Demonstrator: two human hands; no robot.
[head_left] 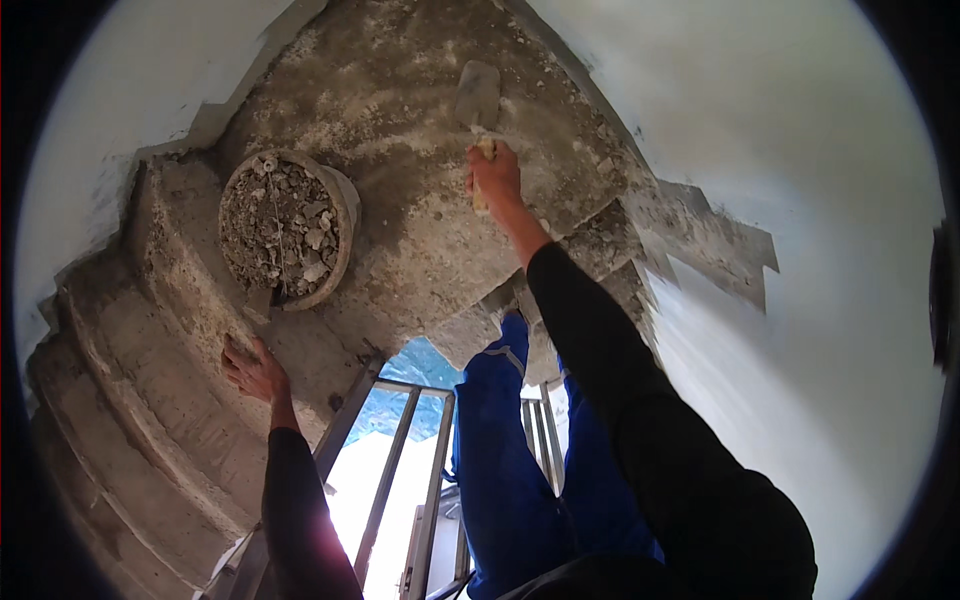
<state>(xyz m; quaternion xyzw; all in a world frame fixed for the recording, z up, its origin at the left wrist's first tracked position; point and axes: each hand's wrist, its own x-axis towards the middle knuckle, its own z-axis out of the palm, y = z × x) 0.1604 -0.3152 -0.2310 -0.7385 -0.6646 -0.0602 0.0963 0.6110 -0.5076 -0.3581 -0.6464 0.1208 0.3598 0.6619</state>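
My right hand (494,176) is closed around the pale handle of a trowel. Its flat grey blade (478,95) points away from me, low over the dusty concrete landing (400,170). My left hand (256,372) is at the edge of a concrete step (185,260), fingers apart and partly curled toward it, with no tool showing in them. Just beyond that hand, to the left of the trowel, stands a round bucket (347,205) filled with broken rubble (285,225) and dirt.
Concrete stairs (130,390) curve down along the left. Metal railing bars (388,470) rise beside my blue-trousered legs (510,450), with blue sheeting (420,365) behind them. A white wall (800,200) bounds the right side. Loose crumbs and dust lie on the landing.
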